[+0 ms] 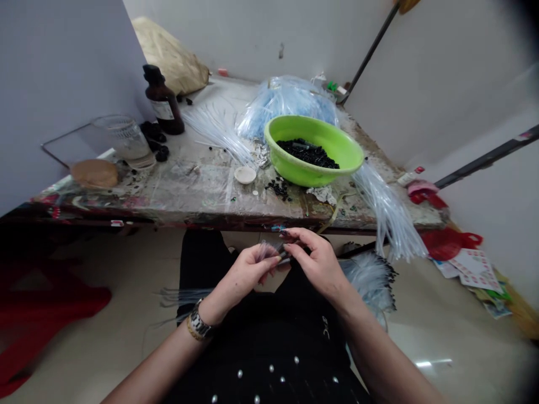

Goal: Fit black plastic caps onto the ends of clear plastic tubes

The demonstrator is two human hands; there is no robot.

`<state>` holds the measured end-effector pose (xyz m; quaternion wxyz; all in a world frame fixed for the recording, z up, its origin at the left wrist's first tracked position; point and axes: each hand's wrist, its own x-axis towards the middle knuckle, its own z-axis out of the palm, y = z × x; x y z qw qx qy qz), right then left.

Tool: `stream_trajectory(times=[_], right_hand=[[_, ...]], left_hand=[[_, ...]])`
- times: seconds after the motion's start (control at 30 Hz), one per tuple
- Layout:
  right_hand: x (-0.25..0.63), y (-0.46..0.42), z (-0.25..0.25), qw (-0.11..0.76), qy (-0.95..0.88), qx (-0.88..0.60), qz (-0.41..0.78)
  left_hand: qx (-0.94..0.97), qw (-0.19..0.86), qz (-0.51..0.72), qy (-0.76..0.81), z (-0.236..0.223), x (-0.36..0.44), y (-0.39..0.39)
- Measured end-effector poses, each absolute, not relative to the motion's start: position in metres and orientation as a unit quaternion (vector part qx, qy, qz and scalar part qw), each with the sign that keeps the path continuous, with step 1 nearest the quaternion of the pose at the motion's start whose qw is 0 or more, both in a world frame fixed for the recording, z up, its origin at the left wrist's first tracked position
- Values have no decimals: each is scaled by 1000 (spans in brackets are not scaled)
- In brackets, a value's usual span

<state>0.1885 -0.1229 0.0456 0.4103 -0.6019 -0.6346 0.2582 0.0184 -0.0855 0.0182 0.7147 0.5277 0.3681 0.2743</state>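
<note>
My left hand (248, 272), with a watch on the wrist, pinches a bunch of thin clear plastic tubes (185, 296) that trail off to the left over my lap. My right hand (318, 261) meets it fingertip to fingertip and holds a small dark piece at the tube ends; the piece is mostly hidden by the fingers. Both hands sit just below the table's front edge (236, 221). On the table above them stands a green bowl (337, 147) with small black caps (309, 152) in it.
A bundle of tubes with black tips (373, 280) lies by my right thigh. More clear tubes (389, 216) hang off the table at right. A brown bottle (163, 104), a glass jar (128, 140), a small white dish (245, 174) and a bagged tube pile (290, 98) are on the table.
</note>
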Motion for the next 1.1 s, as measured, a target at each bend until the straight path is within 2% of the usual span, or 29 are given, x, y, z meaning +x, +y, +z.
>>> stream_trajectory(times=[0.4, 0.57, 0.77, 1.1], right_hand=[[184, -132, 50, 361, -655, -603, 280], [186, -129, 44, 361, -623, -611, 329], [190, -124, 36, 362, -619, -612, 335], [193, -103, 28, 361, -625, -603, 339]], left_hand=[[593, 665, 233, 389, 17, 8, -96], [559, 706, 239, 363, 11, 7, -95], [508, 742, 273, 341, -2, 14, -91], [491, 729, 304, 367, -15, 16, -78]])
